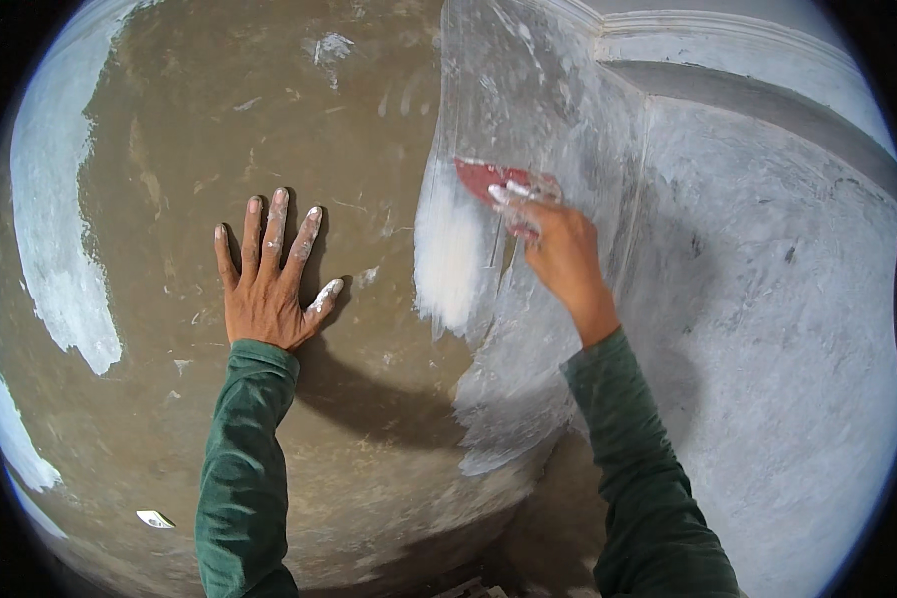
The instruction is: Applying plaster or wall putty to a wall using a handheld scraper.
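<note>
My left hand [274, 284] lies flat on the brown wall [369, 120], fingers spread, with white smears on the thumb and fingertips. My right hand [558, 259] is closed on a red, white-smeared trowel [478, 174], held against the wall right of centre. A thick patch of white coating [447, 274] lies just below and left of the trowel, inside a wider thin, streaky coat that runs toward the corner on the right.
Other white patches [55, 229] mark the left of the wall. A grey-white adjoining wall [777, 359] stands at the right, under a moulded ledge [728, 45]. A small pale scrap [154, 518] shows at the lower left. Indistinct items [463, 588] sit at the bottom middle.
</note>
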Demonstrator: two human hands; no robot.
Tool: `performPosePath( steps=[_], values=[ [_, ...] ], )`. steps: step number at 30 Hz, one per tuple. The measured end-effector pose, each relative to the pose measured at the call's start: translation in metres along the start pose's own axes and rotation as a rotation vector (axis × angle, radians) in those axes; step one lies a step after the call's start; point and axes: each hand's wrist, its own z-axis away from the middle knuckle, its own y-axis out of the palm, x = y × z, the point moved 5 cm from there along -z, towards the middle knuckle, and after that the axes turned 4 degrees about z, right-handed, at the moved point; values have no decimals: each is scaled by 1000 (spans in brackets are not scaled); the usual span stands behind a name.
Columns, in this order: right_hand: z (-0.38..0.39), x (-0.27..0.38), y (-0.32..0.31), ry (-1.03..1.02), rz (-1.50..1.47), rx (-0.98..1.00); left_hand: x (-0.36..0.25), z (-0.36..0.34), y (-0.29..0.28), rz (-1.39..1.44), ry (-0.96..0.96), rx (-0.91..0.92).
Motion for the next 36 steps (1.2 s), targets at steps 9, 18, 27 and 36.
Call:
performPosePath(
  steps=[9,18,27,36],
  values=[
    [105,24,50,68,90,9,-5,-3,3,5,24,-16],
    [219,61,107,168,-43,-28,-1,1,8,25,21,-13],
    [390,106,180,313,-48,160,-6,-3,4,-12,68,-83],
    [428,56,125,853,-155,253,-6,-1,13,-3,91,-147]
  ],
)
